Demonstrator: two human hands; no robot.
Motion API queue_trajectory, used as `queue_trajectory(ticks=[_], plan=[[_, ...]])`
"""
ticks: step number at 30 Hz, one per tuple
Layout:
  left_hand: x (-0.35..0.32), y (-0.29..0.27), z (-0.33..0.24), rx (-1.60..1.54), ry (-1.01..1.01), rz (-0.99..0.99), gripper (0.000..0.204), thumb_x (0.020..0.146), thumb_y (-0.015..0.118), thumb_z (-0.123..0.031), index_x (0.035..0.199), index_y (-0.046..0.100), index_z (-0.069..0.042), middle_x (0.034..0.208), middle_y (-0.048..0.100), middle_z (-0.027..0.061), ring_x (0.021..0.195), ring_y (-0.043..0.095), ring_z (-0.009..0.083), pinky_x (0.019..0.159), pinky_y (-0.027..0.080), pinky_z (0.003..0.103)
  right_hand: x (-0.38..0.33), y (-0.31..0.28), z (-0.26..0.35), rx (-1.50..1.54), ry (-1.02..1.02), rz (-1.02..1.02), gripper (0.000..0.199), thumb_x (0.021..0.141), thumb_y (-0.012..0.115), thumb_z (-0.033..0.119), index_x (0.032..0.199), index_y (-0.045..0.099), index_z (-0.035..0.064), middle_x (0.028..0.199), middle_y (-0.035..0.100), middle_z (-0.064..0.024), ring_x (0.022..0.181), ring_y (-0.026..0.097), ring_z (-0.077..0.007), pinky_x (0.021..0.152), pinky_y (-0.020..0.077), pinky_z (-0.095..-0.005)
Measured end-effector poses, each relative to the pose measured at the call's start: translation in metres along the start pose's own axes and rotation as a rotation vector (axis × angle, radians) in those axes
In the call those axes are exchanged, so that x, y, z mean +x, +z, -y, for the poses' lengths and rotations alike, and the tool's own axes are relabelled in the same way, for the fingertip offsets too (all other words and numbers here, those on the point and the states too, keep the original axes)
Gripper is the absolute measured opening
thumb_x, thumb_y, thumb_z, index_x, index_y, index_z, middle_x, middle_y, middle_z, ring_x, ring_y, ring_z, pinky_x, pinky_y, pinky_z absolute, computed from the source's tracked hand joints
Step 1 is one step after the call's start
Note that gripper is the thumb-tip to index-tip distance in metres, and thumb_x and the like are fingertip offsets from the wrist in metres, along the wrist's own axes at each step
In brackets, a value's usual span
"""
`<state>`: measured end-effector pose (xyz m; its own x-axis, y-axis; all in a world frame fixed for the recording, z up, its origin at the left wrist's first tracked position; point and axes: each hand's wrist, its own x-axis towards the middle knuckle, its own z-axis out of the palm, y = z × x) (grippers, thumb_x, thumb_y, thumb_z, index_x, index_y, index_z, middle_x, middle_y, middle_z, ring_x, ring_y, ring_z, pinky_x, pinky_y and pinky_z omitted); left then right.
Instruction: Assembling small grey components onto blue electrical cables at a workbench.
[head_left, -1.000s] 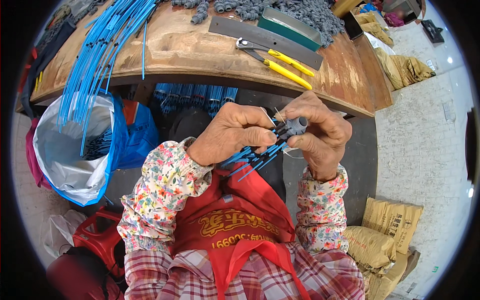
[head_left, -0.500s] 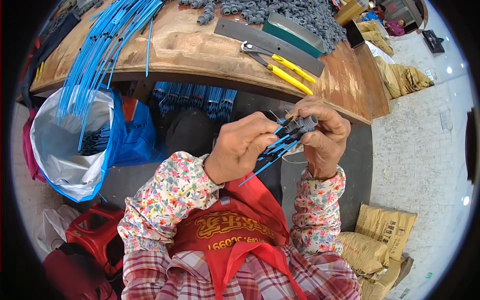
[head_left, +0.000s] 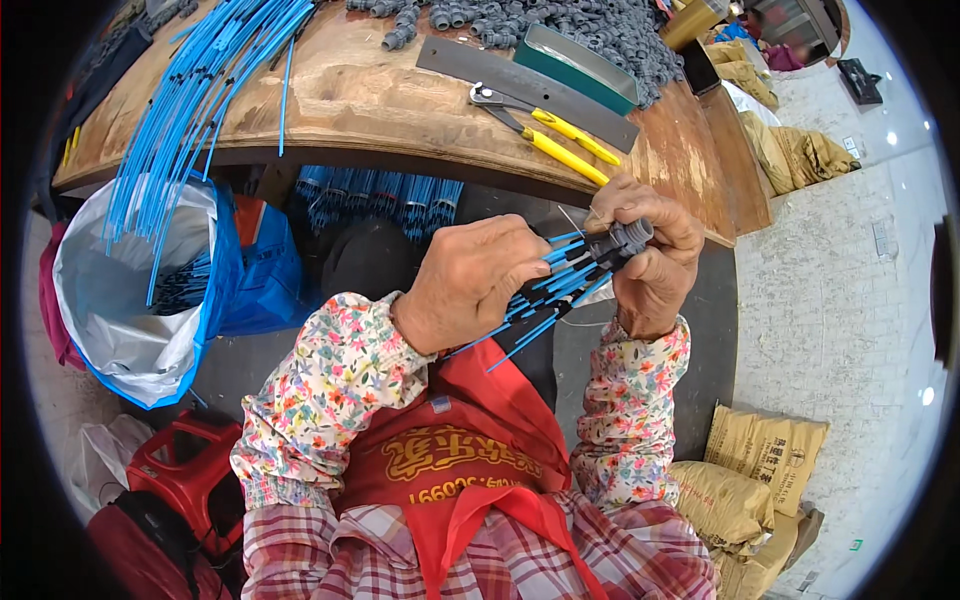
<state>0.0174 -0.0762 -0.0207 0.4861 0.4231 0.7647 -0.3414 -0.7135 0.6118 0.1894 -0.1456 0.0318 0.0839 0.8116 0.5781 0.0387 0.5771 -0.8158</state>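
Over the lap, my right hand (head_left: 658, 250) is closed around grey ribbed plastic fittings (head_left: 632, 237), one with its round open end facing right. Thin blue rods (head_left: 540, 325) with black parts fan out from the fittings toward the lower left. My left hand (head_left: 475, 275) is closed, thumb and fingertips pinching at the blue rods just left of the fittings. Its fingertips partly hide what they grip. A thin pale strand stands up near the right fingertips. The hands are close together, in front of the table edge.
Yellow-handled pliers (head_left: 562, 152), a flat metal bar (head_left: 455, 62), a green tray (head_left: 605, 82) and piled grey fittings (head_left: 610, 40) lie on the wooden table (head_left: 350, 95). Blue rods (head_left: 215, 85) overhang its left edge above a white-lined bag (head_left: 80, 260). A red stool (head_left: 185, 475) stands lower left; sacks (head_left: 765, 450) lie lower right.
The right hand and fittings have shifted slightly right, with the fitting turned a little. More of the blue rods show between the hands. The whole view has moved slightly.
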Motion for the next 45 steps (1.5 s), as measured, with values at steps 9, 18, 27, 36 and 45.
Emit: queue_trajectory(ticks=[9, 18, 27, 36, 45], plan=[[0.006, 0.002, 0.01, -0.109, -0.051, 0.065, 0.01, 0.085, 0.056, -0.007, 0.082, 0.058, 0.003, 0.071, 0.054, 0.014, 0.064, 0.055, 0.0316, 0.056, 0.045, 0.038, 0.007, -0.01, -0.014, 0.045, -0.016, 0.016, 0.045, 0.072, 0.076, 0.037, 0.097, 0.064, 0.0021, 0.082, 0.065, -0.0107, 0.076, 0.055, -0.0212, 0.07, 0.039, -0.0339], [0.011, 0.006, 0.011, 0.019, 0.026, 0.098, 0.005, 0.08, 0.058, -0.003, 0.08, 0.055, 0.001, 0.073, 0.052, 0.0139, 0.066, 0.055, 0.0317, 0.058, 0.046, 0.038, 0.011, -0.022, -0.026, 0.23, -0.014, 0.096, 0.04, 0.071, 0.078, 0.027, 0.096, 0.066, -0.0016, 0.083, 0.067, -0.0165, 0.078, 0.06, -0.024, 0.074, 0.0452, -0.036], [0.012, -0.005, 0.005, 0.051, 0.01, 0.162, 0.005, 0.078, 0.059, 0.0, 0.079, 0.054, 0.001, 0.073, 0.05, 0.0128, 0.067, 0.055, 0.0307, 0.058, 0.046, 0.038, 0.012, -0.006, -0.014, 0.236, 0.168, 0.058, 0.041, 0.071, 0.078, 0.035, 0.095, 0.062, 0.0051, 0.08, 0.065, -0.011, 0.077, 0.051, -0.0192, 0.07, 0.0388, -0.0306], [0.004, -0.011, 0.011, 0.088, -0.033, 0.095, 0.006, 0.081, 0.059, -0.003, 0.08, 0.054, 0.002, 0.078, 0.05, 0.0136, 0.071, 0.055, 0.0307, 0.061, 0.046, 0.036, 0.015, 0.017, -0.011, 0.204, 0.132, 0.036, 0.034, 0.074, 0.077, 0.023, 0.094, 0.059, 0.0016, 0.081, 0.065, -0.0129, 0.082, 0.055, -0.0204, 0.074, 0.0427, -0.0308], [0.008, -0.014, -0.013, 0.137, -0.249, -0.386, 0.029, 0.083, 0.062, -0.008, 0.109, 0.057, 0.003, 0.101, 0.06, 0.0172, 0.089, 0.062, 0.0292, 0.076, 0.049, 0.033, 0.031, 0.074, -0.014, -0.129, 0.292, -0.257, 0.026, 0.071, 0.074, 0.002, 0.092, 0.058, -0.0013, 0.081, 0.063, -0.0086, 0.073, 0.059, -0.0116, 0.066, 0.0475, -0.0242]])
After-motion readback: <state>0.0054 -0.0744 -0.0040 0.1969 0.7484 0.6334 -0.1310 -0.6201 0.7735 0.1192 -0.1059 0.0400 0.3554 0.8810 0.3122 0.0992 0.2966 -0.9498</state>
